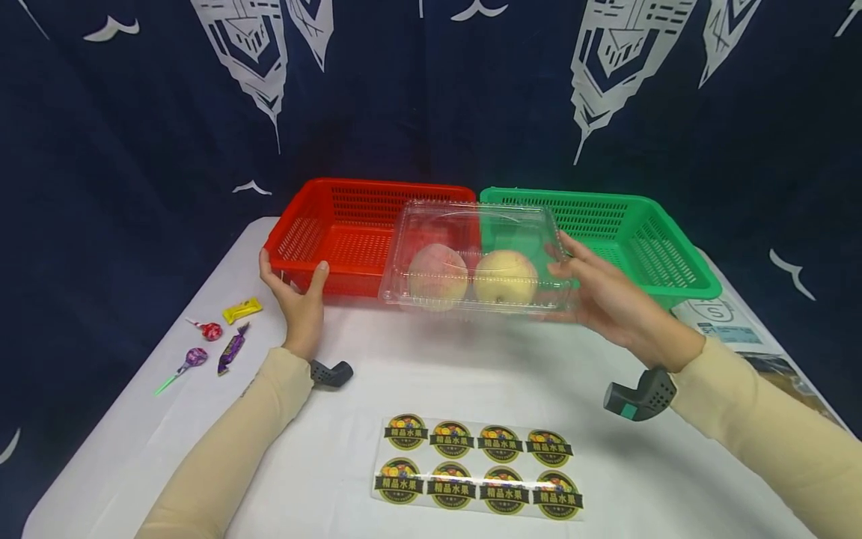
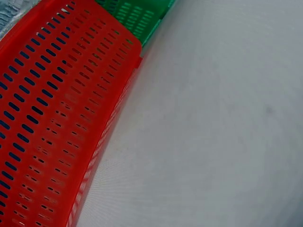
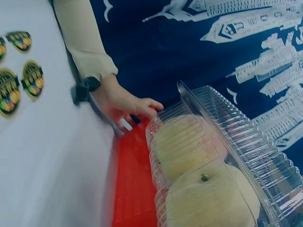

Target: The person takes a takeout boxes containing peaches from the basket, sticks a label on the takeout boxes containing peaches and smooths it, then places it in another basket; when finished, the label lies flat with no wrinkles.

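My right hand [image 1: 609, 307] grips the right end of a clear plastic clamshell box [image 1: 471, 224], thumb on top and the other fingers partly hidden. The box is held up over the front of the baskets, its lid down. Inside sit two peaches side by side, a pinkish peach [image 1: 438, 277] and a yellow peach [image 1: 505, 277]; both also show in the right wrist view. My left hand [image 1: 299, 311] is at the front left corner of the red basket [image 1: 350, 283], thumb and fingers spread around that corner. The left wrist view shows the basket's slotted wall but no hand.
A green basket [image 1: 673, 251] stands right of the red one. At left lie a yellow-wrapped candy [image 1: 242, 310], a purple-wrapped candy [image 1: 233, 349], a red lollipop [image 1: 212, 331] and a purple lollipop [image 1: 195, 357]. A sheet of round stickers [image 1: 478, 468] lies in front; packaging [image 1: 730, 333] is at right.
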Motion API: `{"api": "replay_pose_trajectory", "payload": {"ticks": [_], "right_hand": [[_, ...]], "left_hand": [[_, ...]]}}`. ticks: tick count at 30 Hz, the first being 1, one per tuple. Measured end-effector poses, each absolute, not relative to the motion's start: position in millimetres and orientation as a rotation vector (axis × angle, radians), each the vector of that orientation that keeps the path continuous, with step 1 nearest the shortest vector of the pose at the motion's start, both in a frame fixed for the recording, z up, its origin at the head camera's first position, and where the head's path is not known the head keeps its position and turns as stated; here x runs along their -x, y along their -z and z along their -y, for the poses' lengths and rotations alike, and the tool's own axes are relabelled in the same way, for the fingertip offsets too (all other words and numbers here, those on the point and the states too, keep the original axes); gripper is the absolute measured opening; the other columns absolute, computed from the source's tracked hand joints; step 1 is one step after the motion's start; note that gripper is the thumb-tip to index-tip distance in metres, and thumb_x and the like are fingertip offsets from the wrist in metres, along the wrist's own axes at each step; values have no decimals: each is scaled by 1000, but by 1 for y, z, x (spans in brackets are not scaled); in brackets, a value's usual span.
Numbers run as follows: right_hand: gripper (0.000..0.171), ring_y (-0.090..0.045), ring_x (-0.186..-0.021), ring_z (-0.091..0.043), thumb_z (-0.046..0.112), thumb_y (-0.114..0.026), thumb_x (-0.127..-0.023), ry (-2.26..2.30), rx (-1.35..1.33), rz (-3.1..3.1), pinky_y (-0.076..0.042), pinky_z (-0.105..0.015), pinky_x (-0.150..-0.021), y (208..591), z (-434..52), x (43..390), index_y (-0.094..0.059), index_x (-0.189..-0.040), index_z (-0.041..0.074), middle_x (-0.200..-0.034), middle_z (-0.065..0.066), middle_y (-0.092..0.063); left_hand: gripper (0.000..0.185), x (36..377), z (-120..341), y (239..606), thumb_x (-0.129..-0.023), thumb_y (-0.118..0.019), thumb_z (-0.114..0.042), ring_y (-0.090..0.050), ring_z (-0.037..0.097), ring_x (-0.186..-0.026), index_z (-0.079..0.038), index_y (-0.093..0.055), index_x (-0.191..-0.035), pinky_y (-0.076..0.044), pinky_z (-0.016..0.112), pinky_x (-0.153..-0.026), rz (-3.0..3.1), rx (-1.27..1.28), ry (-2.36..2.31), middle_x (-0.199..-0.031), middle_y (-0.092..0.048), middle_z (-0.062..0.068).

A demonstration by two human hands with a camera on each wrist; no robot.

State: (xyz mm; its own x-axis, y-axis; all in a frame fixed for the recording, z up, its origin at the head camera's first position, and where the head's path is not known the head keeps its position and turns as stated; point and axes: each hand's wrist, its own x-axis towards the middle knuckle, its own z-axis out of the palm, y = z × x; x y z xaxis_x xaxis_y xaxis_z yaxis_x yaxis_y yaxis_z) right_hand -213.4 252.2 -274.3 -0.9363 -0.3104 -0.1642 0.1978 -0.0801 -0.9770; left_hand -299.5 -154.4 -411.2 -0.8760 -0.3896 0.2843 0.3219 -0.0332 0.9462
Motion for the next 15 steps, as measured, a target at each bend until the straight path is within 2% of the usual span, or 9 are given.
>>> {"api": "replay_pose_trajectory", "payload": {"ticks": [10,15], "right_hand": [[89,-21,-153,-65,10,-44,-108,2048,260,-1892,-64,-47,-94,288,-263,190,16,-172,28,-181,-3,15],[89,-22,-154,-64,9,-44,-108,2016,272,-1946,-63,-48,-95,293,-268,181,15,-173,27,-182,-5,13]], "left_hand": [[101,299,152,413,-103,-71,-22,-11,16,-163,-24,3,-172,-13,29,-132,1726,-41,1945,-178,-2,-3],[101,297,151,412,-103,-71,-22,-12,15,-162,-24,2,-172,-14,26,-131,1717,-33,1943,-178,-3,-3]]}}
